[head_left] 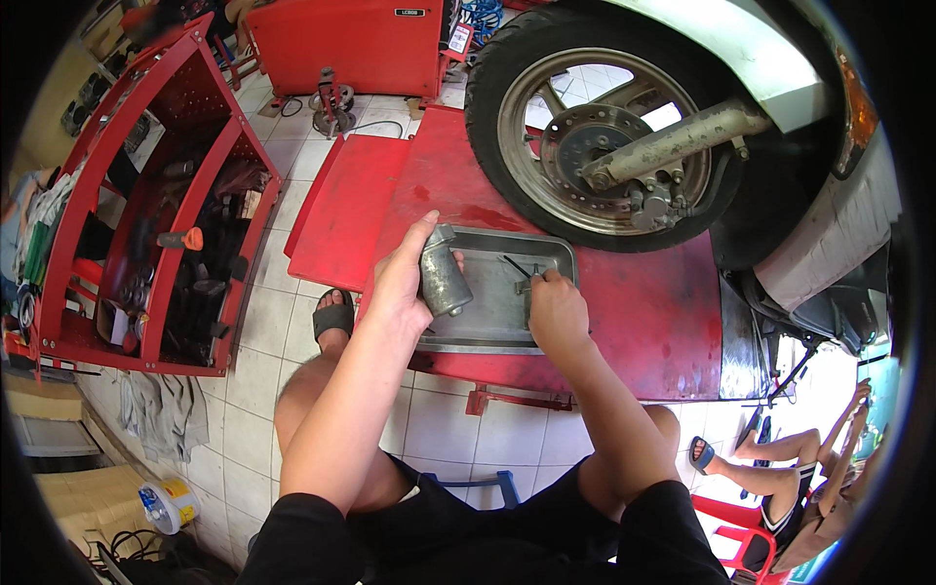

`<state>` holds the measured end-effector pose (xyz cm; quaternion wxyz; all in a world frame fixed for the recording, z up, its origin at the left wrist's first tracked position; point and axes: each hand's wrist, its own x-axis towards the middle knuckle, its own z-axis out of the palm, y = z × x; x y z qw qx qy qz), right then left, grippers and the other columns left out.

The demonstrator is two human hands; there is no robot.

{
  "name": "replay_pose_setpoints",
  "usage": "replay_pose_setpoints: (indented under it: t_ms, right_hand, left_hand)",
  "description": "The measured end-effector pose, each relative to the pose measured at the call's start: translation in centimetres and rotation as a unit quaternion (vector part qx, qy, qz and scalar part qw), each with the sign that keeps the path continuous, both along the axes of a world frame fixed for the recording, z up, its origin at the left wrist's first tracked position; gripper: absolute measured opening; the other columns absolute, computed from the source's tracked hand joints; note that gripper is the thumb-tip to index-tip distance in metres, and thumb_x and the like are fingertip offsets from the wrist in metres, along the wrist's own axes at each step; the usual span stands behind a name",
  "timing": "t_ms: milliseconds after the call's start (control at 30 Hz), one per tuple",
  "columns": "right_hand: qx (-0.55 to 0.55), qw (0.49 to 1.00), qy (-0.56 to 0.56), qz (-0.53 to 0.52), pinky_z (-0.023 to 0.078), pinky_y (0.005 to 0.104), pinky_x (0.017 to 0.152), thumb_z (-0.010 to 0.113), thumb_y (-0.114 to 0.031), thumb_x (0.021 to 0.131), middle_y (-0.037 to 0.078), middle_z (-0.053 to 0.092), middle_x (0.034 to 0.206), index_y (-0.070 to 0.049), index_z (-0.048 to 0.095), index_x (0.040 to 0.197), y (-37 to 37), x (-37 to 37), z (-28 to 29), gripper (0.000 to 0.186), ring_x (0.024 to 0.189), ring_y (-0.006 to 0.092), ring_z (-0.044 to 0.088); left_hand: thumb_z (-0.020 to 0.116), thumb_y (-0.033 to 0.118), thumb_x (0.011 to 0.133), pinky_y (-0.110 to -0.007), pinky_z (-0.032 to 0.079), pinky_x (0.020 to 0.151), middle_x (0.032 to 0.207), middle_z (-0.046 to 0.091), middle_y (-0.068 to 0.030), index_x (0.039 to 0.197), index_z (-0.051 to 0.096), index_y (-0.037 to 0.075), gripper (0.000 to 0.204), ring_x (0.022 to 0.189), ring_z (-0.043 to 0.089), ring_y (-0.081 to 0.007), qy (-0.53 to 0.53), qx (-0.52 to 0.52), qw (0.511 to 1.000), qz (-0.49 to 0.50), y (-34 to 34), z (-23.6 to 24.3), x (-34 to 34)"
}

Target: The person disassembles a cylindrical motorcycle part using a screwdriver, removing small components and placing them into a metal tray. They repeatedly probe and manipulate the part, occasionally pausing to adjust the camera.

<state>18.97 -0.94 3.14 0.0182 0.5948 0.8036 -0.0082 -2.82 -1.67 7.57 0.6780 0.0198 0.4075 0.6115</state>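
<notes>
Red rack: far left, beside the desk; an orange-handled tool [182, 239] shows in front of it
Left grip: my left hand [402, 285] is wrapped round a worn grey metal cylinder [446, 280]; I hold it tilted, over the tray's left part
Tray: the grey metal tray [478, 330] rests on the red desk [648, 331]
Right grip: my right hand [559, 308] pinches a small dark piece [524, 290] over the tray's right part; its kind I cannot tell
Wheel: the black-tyred wheel [486, 127] stands just beyond the tray
</notes>
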Motion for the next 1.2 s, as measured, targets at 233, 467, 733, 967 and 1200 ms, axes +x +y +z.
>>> replay_pose_setpoints:
  t_ms: [233, 467, 733, 967, 1200]
  right_hand:
    - [-0.008, 1.000, -0.011, 0.014, 0.059, 0.0352, 0.081, 0.067, -0.001, 0.077, 0.016, 0.063, 0.106, -0.001, 0.069, 0.095, -0.4, -0.7, 0.0, 0.017, 0.100, 0.0297, 0.066]
    - [-0.004, 0.999, 0.015, 0.048, 0.059, 0.0357, 0.079, 0.065, -0.001, 0.078, 0.015, 0.062, 0.103, -0.002, 0.069, 0.088, -2.1, -1.1, 0.3, 0.011, 0.099, 0.0297, 0.066]
    - [-0.045, 0.996, 0.027, 0.071, 0.059, 0.0354, 0.077, 0.066, 0.000, 0.076, 0.014, 0.063, 0.101, -0.002, 0.069, 0.089, -4.1, -1.6, 1.0, 0.013, 0.099, 0.0285, 0.066]
    - [0.003, 0.999, -0.019, 0.035, 0.059, 0.0344, 0.079, 0.066, 0.000, 0.076, 0.014, 0.063, 0.103, -0.002, 0.069, 0.090, -1.9, -0.6, 0.6, 0.014, 0.099, 0.0289, 0.067]
    - [-0.068, 0.992, 0.063, 0.086, 0.058, 0.0390, 0.078, 0.061, 0.002, 0.076, 0.016, 0.063, 0.103, -0.001, 0.069, 0.089, -4.3, -2.2, 0.4, 0.016, 0.095, 0.0325, 0.067]
  left_hand:
    - [0.079, 0.033, 0.084, -0.035, 0.057, 0.057, 0.076, 0.063, -0.0089, 0.098, 0.057, 0.007, 0.037, 0.065, 0.065, -0.0216, 0.010, 0.000, 1.000, -0.004, 0.0, -0.2, -0.2]
    - [0.079, 0.033, 0.084, -0.036, 0.057, 0.057, 0.075, 0.063, -0.0099, 0.098, 0.058, 0.008, 0.036, 0.065, 0.065, -0.0220, 0.009, -0.001, 1.000, -0.007, -0.1, -0.2, -0.2]
    - [0.079, 0.034, 0.083, -0.036, 0.057, 0.058, 0.075, 0.064, -0.0110, 0.098, 0.058, 0.008, 0.036, 0.065, 0.065, -0.0221, 0.014, -0.003, 1.000, -0.005, 0.1, -0.1, -0.2]
    - [0.079, 0.033, 0.083, -0.036, 0.057, 0.058, 0.076, 0.064, -0.0107, 0.098, 0.057, 0.007, 0.037, 0.065, 0.065, -0.0222, 0.014, -0.008, 1.000, 0.000, -0.1, 0.1, 0.0]
    - [0.079, 0.034, 0.084, -0.035, 0.057, 0.058, 0.076, 0.064, -0.0111, 0.098, 0.058, 0.008, 0.036, 0.065, 0.065, -0.0220, 0.013, 0.004, 1.000, -0.014, 0.2, -0.7, -0.2]
